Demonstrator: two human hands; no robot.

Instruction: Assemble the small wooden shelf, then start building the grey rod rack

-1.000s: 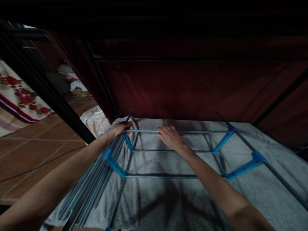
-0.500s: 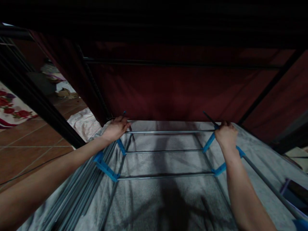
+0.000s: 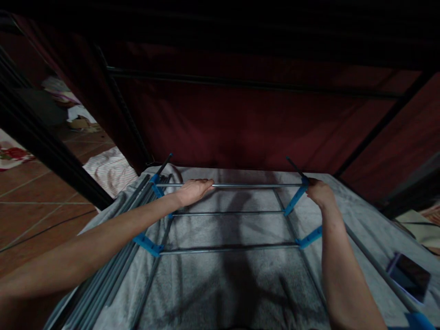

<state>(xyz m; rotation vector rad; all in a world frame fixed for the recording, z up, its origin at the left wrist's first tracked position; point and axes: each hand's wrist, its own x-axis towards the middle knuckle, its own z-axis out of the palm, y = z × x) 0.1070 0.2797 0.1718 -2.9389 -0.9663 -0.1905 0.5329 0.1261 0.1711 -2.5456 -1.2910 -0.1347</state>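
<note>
A frame of grey metal tubes joined by blue plastic connectors stands on a grey cloth. My left hand is closed around the raised far crossbar, a thin metal tube, left of its middle. At that tube's right end, my right hand wraps round the blue connector, its fingertips partly hidden. Another blue connector holds the tube's left end. Two lower crossbars, one farther tube and one nearer tube, run parallel below.
Several loose grey tubes lie in a bundle at the left. A phone rests on the cloth at the right. Behind the frame is a dark red panel with black bars. A striped cloth lies on the tiled floor.
My left hand has moved right, from the connector at the left end onto the crossbar. My right hand stays at the right end. The view has shifted slightly.
</note>
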